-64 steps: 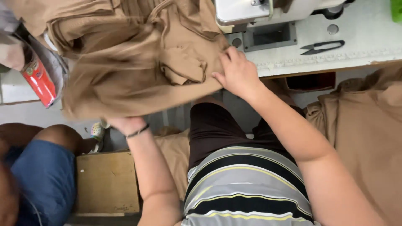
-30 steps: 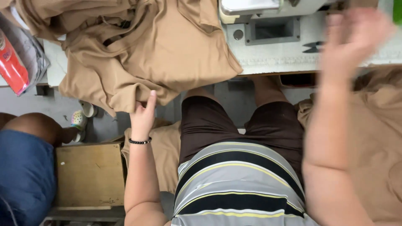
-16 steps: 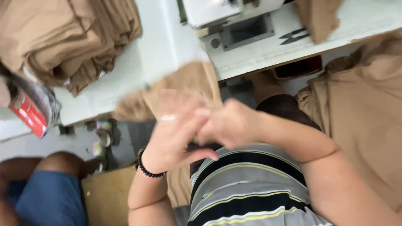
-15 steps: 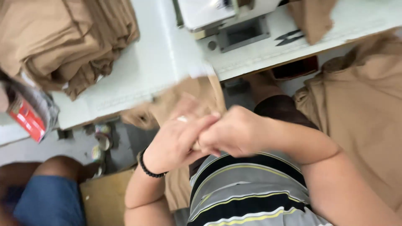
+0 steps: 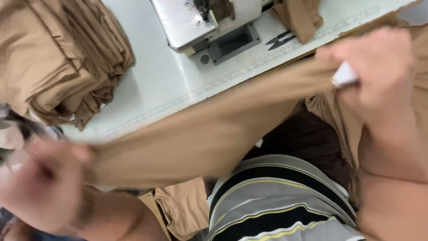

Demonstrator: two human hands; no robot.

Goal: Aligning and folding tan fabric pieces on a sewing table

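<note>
Stretching a tan fabric piece [image 5: 209,134] between our two hands.
Our left hand [image 5: 42,187], blurred at 8 o'clock, and right hand [image 5: 374,71] at 2 o'clock each clench one end, arms spread wide.

Bare table [image 5: 147,85] lies between fabric stack [image 5: 58,58] and sewing machine [image 5: 209,22].

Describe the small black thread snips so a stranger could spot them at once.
Start at the white sewing machine at the top of the white table. Just to its right lie the thread snips, beside a hanging scrap of tan fabric. They are the only small black, pointed metal tool among soft tan cloth.
</note>
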